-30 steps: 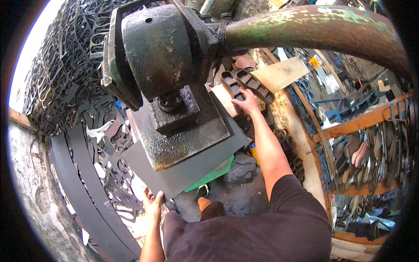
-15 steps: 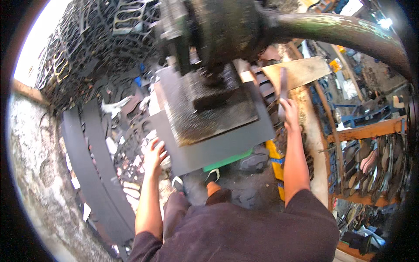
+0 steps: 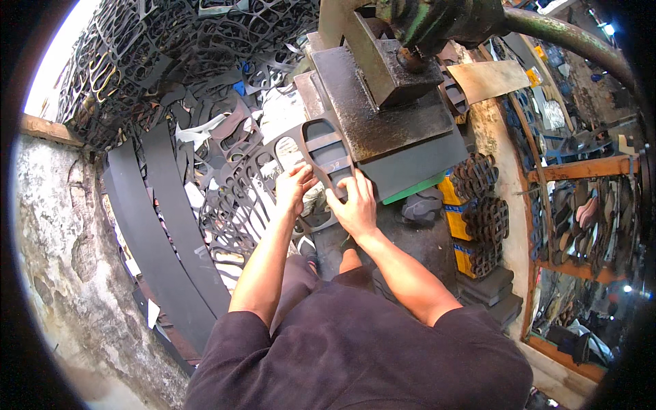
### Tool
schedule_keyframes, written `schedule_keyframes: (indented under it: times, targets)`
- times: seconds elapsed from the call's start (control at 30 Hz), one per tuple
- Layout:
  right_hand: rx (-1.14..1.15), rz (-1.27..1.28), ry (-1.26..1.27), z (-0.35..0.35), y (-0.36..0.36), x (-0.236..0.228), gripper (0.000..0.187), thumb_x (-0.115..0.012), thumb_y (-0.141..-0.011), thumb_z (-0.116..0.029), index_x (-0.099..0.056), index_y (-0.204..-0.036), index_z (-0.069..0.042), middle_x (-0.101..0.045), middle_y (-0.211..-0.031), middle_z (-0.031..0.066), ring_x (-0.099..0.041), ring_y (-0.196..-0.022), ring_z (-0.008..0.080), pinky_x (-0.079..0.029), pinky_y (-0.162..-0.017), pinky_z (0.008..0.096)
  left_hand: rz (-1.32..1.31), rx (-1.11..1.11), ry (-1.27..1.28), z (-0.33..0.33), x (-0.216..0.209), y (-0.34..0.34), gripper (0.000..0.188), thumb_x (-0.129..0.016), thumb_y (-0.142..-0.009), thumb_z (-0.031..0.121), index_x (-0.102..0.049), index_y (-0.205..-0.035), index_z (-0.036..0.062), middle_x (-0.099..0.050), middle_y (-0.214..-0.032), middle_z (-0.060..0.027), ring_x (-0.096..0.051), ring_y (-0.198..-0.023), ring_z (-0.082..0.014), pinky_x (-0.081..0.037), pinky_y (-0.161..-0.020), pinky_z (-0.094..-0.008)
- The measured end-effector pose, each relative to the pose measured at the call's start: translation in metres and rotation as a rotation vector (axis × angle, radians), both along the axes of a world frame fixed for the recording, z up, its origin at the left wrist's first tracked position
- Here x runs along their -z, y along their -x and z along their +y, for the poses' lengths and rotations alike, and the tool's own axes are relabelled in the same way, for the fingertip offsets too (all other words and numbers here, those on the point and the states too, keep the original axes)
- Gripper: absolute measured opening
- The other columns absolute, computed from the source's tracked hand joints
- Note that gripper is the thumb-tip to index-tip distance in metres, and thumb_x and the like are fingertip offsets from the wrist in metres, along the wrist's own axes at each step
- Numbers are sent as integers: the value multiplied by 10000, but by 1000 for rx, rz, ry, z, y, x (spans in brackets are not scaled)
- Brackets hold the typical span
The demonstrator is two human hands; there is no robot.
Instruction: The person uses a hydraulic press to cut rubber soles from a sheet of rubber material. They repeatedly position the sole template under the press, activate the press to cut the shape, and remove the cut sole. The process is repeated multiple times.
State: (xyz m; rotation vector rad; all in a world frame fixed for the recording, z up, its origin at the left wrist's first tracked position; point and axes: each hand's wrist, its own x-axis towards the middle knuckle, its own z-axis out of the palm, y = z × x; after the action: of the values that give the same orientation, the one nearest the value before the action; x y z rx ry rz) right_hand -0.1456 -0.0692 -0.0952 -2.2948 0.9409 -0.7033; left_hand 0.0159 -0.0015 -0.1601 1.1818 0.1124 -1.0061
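A sole-shaped cutting die (image 3: 329,142), a dark band with crossbars, stands left of the press plate. My right hand (image 3: 357,205) grips its near end, thumb and fingers around the rim. Close beside it, my left hand (image 3: 294,189) has bent fingers, seemingly pinching a dark scrap sheet (image 3: 281,145) with sole-shaped holes. The die and my hands hide part of that sheet. To the right, a flat dark-grey sheet (image 3: 417,164) lies beneath the rusty metal plate (image 3: 403,126) of the press. A green edge (image 3: 413,188) shows below the sheet.
The press arm (image 3: 574,41) reaches in from the upper right. Cut-out scrap (image 3: 157,55) heaps at the far left, with long dark strips (image 3: 147,232) beside the rough wall (image 3: 58,253). Yellow boxes (image 3: 456,222) and stacked dark soles (image 3: 482,212) stand right; wooden shelves (image 3: 581,167) hold soles.
My right hand has brought the die from the right of the press to its left side. My left hand has closed from spread fingers. The view has shifted, placing the press farther right.
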Motion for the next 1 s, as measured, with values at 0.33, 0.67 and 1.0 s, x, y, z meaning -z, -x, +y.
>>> schedule_keyframes:
  times: [0.33, 0.67, 1.0]
  targets:
    - [-8, 156, 27, -15, 19, 2, 816, -903, -725, -393, -516, -1367, -69, -495, -1455, 259, -465, -1351, 418, -398, -1120, 523, -47, -43, -20, -29, -7, 20, 347, -663, -993, 119, -607, -1277, -72, -643, -1153, -132, -647, -1029, -237, -613, -878, -382]
    - [-3, 182, 71, -17, 83, 38, 798, -886, -728, -346, -566, -1375, -6, -497, -1506, 165, -336, -1494, 397, -304, -1235, 524, -217, 64, -4, -34, -41, 25, 662, -763, -917, 118, -479, -1488, -56, -541, -1477, -217, -643, -1195, -255, -595, -953, -386]
    - [77, 216, -4, -28, 102, 33, 791, -848, -785, -308, -520, -1468, -83, -469, -1561, 124, -297, -1520, 393, -269, -1246, 549, -149, 112, 163, -28, -32, 26, 744, -721, -955, 101, -330, -1570, -49, -366, -1622, -201, -535, -1354, -260, -527, -1064, -400]
